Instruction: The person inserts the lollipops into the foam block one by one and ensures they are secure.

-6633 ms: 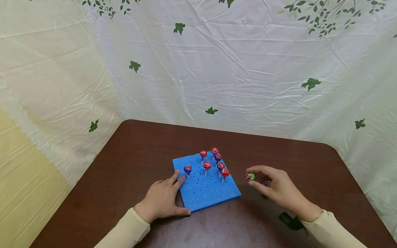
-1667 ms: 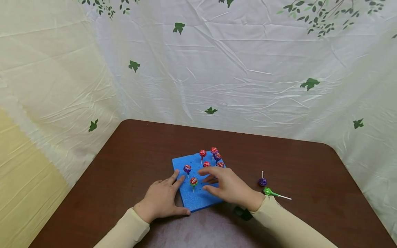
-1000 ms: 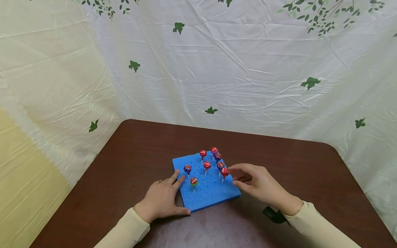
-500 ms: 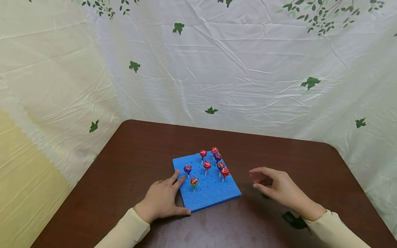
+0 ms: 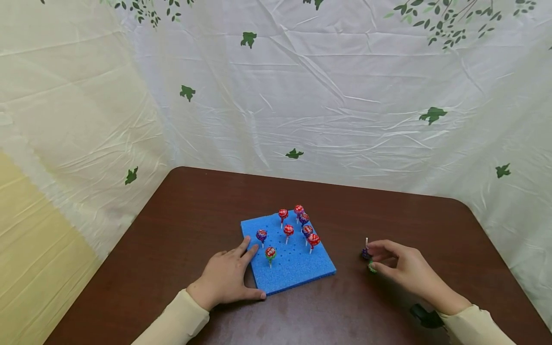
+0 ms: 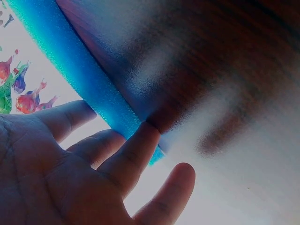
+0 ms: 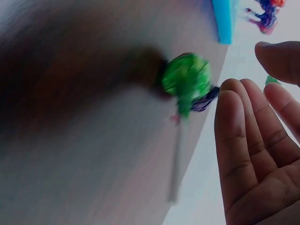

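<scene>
My left hand point(image 5: 226, 275) rests along the left edge of a blue foam board point(image 5: 297, 268), fingers spread against it; the left wrist view shows the fingertips at the board's side point(image 6: 93, 89). Several lollipops stand upright in the board, among them a green-and-red one point(image 5: 270, 253), a purple one point(image 5: 261, 235) and red ones such as this lollipop point(image 5: 288, 230). To the right, my right hand point(image 5: 405, 266) hovers with nothing between thumb and fingers. Beside its fingertips lie a green lollipop point(image 7: 187, 77) and a purple lollipop point(image 5: 365, 253), both on the table.
The dark brown table point(image 5: 207, 201) extends around the board, which has rows of small holes. Behind it hangs a white cloth point(image 5: 345, 96) with leaf prints. A black strap piece point(image 5: 426, 316) is at my right wrist.
The green-and-red lollipop, earlier in my right hand, now stands in the board's front left part. My right hand let go and moved back right to the loose lollipops. My left hand stayed put.
</scene>
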`<state>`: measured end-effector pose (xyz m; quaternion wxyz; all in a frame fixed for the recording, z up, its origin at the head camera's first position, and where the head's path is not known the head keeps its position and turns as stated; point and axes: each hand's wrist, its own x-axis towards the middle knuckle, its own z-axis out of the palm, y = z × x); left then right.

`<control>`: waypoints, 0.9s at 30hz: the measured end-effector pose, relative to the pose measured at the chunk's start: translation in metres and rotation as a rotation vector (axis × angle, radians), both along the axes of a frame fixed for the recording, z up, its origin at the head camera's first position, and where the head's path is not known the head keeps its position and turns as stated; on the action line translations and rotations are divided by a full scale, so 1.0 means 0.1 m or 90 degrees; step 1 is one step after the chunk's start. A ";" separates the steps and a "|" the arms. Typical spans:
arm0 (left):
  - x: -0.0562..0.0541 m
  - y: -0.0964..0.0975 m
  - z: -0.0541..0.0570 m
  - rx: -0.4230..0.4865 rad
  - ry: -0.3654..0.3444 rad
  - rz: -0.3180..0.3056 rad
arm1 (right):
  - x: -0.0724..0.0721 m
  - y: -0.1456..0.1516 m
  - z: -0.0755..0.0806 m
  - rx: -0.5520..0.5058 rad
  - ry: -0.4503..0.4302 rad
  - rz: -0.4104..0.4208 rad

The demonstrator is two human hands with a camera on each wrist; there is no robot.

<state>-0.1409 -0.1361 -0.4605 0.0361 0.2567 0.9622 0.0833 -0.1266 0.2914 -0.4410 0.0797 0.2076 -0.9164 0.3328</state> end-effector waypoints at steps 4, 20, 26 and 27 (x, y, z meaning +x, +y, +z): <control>0.00 0.00 -0.01 0.000 0.001 0.000 | 0.00 0.05 -0.04 0.008 -0.008 -0.014; 0.00 0.01 0.00 0.002 -0.005 0.001 | -0.01 0.13 -0.17 0.078 -0.066 -0.051; 0.01 0.01 0.02 0.001 -0.006 0.002 | -0.03 0.13 -0.20 0.084 -0.075 -0.049; 0.01 0.01 0.02 0.003 -0.006 0.002 | -0.03 0.13 -0.20 0.086 -0.076 -0.049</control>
